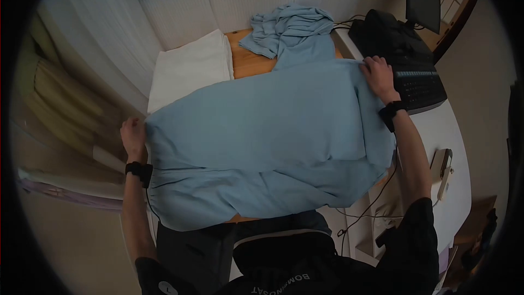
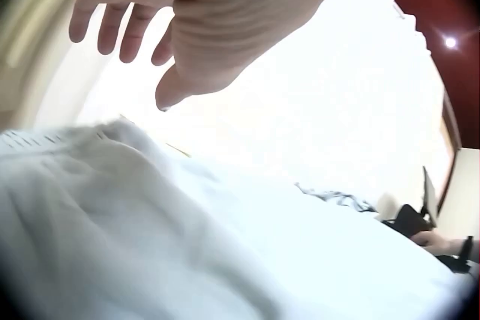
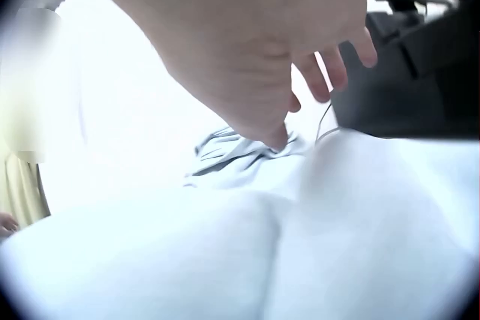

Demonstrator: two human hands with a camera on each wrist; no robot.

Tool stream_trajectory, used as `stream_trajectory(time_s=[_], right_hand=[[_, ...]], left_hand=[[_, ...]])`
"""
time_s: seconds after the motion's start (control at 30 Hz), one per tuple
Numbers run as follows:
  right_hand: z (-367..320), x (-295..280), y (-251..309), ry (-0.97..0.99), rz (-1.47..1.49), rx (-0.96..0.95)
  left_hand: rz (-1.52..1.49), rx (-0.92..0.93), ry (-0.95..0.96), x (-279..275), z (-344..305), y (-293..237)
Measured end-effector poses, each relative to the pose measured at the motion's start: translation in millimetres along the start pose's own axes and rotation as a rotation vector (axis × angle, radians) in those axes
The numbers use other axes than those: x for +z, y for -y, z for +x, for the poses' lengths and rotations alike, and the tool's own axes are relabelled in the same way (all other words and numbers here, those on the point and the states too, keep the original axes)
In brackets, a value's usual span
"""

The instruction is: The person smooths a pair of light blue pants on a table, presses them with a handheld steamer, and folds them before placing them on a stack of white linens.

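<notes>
a: hands?
b: left hand spread, just beside blue cloth. right hand spread at its far right corner, can't tell if touching.
a: cloth?
b: laid across table. folded white fabric, bunched cloth beyond, keyboard right.

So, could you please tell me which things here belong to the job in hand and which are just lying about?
In the job: spread blue cloth; perhaps the bunched blue fabric behind.
Lying about: keyboard, monitor, apparently the folded white cloth.
</notes>
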State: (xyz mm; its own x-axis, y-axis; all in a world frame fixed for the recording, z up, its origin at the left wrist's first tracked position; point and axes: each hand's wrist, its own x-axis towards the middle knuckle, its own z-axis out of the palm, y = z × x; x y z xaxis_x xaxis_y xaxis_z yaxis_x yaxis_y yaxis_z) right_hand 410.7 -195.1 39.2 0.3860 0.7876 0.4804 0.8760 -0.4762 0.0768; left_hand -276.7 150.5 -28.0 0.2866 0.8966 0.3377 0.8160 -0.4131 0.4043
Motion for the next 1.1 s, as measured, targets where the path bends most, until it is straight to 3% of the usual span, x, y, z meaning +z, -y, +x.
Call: stream_trajectory(time_s=[0.07, 0.13, 0.2, 0.27, 0.3, 0.33, 0.4, 0.47, 0.6, 0.67, 0.7, 0.8, 0.87, 0.93, 1.03, 1.1], right_hand=[[-8.1, 39.5, 23.6, -0.012, -0.093, 0.038], [-24.5, 22.0, 69.3, 0.059, 0.236, 0.023], [-61.9, 5.5, 96.2, 0.112, 0.375, -0.138], [-104.7, -13.6, 107.6, 0.334, 0.390, -0.120], [-123.9, -14.6, 103.2, 0.340, 0.380, -0.106], [-142.5, -12.4, 96.1, 0.399, 0.380, -0.002], [-157.4, -4.3, 76.2, 0.465, 0.374, 0.115], [-149.9, 12.3, 46.9, 0.564, 0.107, 0.164], [-100.0, 79.8, -13.3, 0.530, 0.272, 0.260], [-76.9, 99.5, -20.8, 0.652, 0.285, 0.602], [-76.1, 93.3, -10.6, 0.655, 0.290, 0.604], [-91.4, 47.4, 41.5, 0.226, 0.452, 0.256], [-116.7, -15.1, 69.2, 0.237, 0.396, 0.078], [-148.8, -59.2, 75.2, 0.387, 0.489, 0.178], [-204.0, -77.6, 59.5, 0.351, 0.334, 0.330], [-237.2, -69.8, 42.8, 0.313, 0.295, 0.287]], left_hand=[[0.187, 0.089, -0.260, 19.3, -25.0, -44.6], [0.020, 0.211, -0.056, 16.3, -54.5, -81.1], [-0.057, 0.328, 0.136, 5.5, -99.0, -125.6], [-0.069, 0.326, 0.390, -5.3, -144.8, -155.8], [-0.064, 0.319, 0.523, -7.8, -161.9, -162.7], [-0.071, 0.331, 0.534, -8.7, -173.6, -166.9], [-0.012, 0.060, 0.770, -8.4, -190.4, -171.7], [0.034, 0.073, 0.759, 1.4, -195.6, -168.9], [0.075, 0.060, 0.764, 0.5, -190.4, -172.4], [0.060, 0.058, 0.773, 0.1, -187.5, -171.9], [0.044, 0.051, 0.792, -1.0, -186.1, -170.8], [0.033, 0.049, 0.788, -0.5, -187.4, -168.9], [0.037, 0.044, 0.791, -0.9, -187.5, -168.2], [0.041, 0.060, 0.797, -1.1, -185.7, -168.2], [0.020, 0.082, 0.776, 2.5, -187.4, -168.1], [0.016, 0.090, 0.747, 5.0, -185.7, -167.4]])
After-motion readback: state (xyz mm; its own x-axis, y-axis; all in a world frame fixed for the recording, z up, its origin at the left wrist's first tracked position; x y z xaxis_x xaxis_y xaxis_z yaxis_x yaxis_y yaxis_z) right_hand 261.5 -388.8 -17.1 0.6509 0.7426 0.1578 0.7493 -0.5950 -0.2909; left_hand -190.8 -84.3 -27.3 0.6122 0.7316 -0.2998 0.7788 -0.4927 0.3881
